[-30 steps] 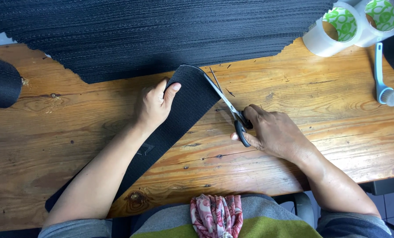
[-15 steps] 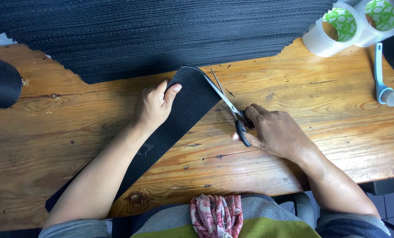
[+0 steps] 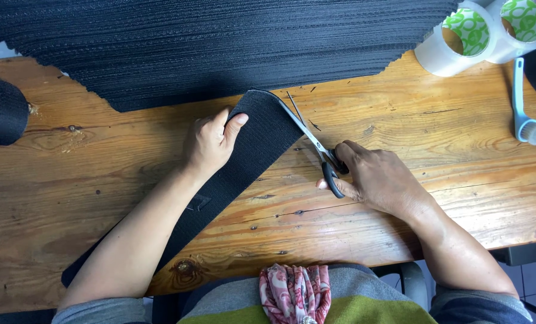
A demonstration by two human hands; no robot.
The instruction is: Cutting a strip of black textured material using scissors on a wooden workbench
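Left hand (image 3: 211, 141): fingers flat and close together, pressed down on the upper end of the black fabric strip (image 3: 244, 156), thumb stretched along its rounded tip; pinning, not gripping. Right hand (image 3: 379, 177): fingers curled shut through the black loops of the scissors (image 3: 316, 147), blades nearly closed and running along the strip's right edge, points close to its rounded tip.

Strip itself: laid diagonally on the wooden table (image 3: 400, 222), upper end near the middle of the far half, lower end running toward the near left edge under the left forearm. Beyond the strip's tip: a wide sheet of ribbed black material (image 3: 208, 48) covering the far side of the table, its ragged edge just apart from the strip. Far left of the strip: a dark fabric roll (image 3: 1, 111) at the table's edge. Well to the right of the strip, at the far corner: two rolls of clear tape (image 3: 460, 36) with green-patterned cores, touching each other, and just beside them a pale blue handled tool (image 3: 523, 114) lying lengthwise. Nearer than the strip, below the table edge: a red-patterned cloth (image 3: 295, 288) in the lap.
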